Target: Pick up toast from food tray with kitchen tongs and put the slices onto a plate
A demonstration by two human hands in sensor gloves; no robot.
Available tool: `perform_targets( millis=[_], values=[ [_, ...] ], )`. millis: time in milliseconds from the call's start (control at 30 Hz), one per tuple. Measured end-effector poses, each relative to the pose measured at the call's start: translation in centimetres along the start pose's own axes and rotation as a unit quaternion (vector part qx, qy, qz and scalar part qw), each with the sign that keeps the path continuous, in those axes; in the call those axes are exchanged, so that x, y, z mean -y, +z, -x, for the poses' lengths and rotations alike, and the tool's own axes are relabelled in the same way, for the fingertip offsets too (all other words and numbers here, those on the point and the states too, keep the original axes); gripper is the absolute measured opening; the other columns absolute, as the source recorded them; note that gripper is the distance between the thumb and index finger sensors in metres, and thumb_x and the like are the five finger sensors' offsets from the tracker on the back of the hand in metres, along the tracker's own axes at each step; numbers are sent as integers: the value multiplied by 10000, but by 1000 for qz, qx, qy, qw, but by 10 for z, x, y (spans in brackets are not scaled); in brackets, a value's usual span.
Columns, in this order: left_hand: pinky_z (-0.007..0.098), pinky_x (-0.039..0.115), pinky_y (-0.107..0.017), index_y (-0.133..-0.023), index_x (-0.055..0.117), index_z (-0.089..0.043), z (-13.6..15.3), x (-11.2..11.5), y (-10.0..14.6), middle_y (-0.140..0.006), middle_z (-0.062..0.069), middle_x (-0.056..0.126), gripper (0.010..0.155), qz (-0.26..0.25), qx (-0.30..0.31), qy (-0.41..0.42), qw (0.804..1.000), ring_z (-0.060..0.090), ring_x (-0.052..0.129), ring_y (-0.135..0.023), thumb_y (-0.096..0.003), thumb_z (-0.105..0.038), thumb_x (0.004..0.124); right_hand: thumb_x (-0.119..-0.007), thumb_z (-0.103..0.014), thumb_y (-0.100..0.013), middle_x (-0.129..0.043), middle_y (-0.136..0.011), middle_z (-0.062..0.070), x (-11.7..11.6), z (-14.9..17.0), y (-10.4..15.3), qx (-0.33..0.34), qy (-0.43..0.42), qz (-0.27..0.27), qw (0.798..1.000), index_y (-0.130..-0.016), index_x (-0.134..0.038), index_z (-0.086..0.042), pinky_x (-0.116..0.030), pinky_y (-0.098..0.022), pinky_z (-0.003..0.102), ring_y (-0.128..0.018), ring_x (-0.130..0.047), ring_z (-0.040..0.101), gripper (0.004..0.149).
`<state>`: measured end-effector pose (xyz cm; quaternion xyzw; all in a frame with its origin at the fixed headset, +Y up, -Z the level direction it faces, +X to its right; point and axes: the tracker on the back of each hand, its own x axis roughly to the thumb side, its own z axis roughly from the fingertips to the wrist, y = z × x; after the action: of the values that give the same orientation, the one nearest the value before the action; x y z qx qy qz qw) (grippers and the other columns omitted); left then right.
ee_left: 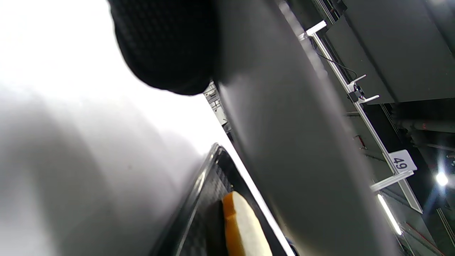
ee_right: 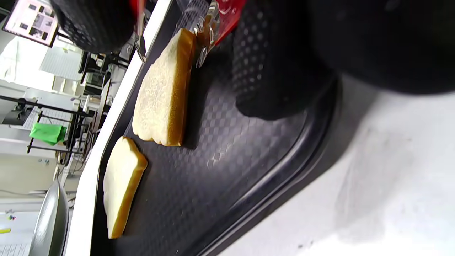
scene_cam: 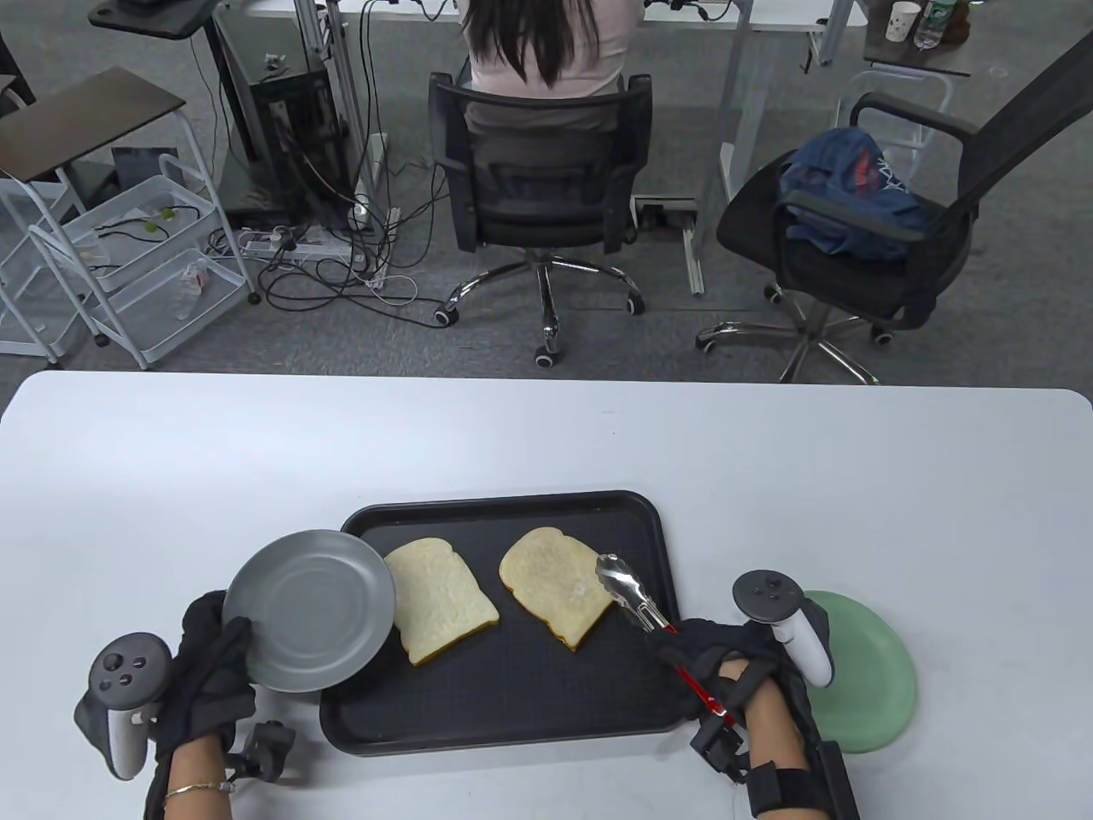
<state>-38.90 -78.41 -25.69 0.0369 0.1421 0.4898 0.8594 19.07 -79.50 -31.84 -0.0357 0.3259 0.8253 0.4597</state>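
Two toast slices lie on the black food tray point(scene_cam: 367, 730): the left slice point(scene_cam: 440, 598) and the right slice point(scene_cam: 555, 582). My left hand point(scene_cam: 209, 662) holds a grey plate point(scene_cam: 309, 610) by its rim, lifted over the tray's left edge and partly covering the left slice. My right hand point(scene_cam: 726, 662) grips the red-handled metal tongs point(scene_cam: 636, 598). Their tips lie at the right slice's right edge. In the right wrist view the tongs point(ee_right: 206, 32) touch the nearer slice point(ee_right: 161, 92), with the other slice point(ee_right: 121, 185) beyond. The left wrist view is mostly plate underside point(ee_left: 295, 142).
A pale green plate point(scene_cam: 862, 675) sits on the white table point(scene_cam: 546, 436) to the right of my right hand. Office chairs, carts and a seated person are beyond the table's far edge.
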Motion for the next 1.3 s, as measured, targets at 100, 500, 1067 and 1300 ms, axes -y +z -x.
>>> perform_targets(
  millis=[100,500,1067,1300],
  values=[
    [199,978,-366,-1165,397,25,0,1,0,-972,208,813,577,5,2,5,1000,233,1029,-552,-686,-198,629,-767,-550,-427,-860,-570,302,-9,-1,-7,6,-9,-43,999,-918,-565,69,-870,-68,416,-177,-981,320,815],
    [201,978,-364,-1164,399,30,0,4,1,-971,214,814,578,19,2,25,1000,237,1031,-549,-685,-195,631,-778,-476,-459,-926,-544,240,-17,-6,-5,16,-2,-43,999,-894,-654,21,-899,-78,395,-164,-1012,293,672],
    [202,982,-377,-1167,387,24,-3,15,2,-981,215,803,579,54,12,40,998,241,1031,-564,-688,-196,627,-780,-448,-463,-926,-540,253,-40,-105,56,143,-16,-36,989,-896,-650,31,-897,-75,403,-163,-1012,305,659],
    [197,986,-386,-1168,379,25,-5,18,2,-986,211,798,581,65,18,54,996,235,1034,-572,-690,-197,623,-775,-451,-462,-924,-542,254,-93,-146,38,166,2,-81,983,-898,-646,31,-897,-77,403,-164,-1012,305,663]
  ],
)
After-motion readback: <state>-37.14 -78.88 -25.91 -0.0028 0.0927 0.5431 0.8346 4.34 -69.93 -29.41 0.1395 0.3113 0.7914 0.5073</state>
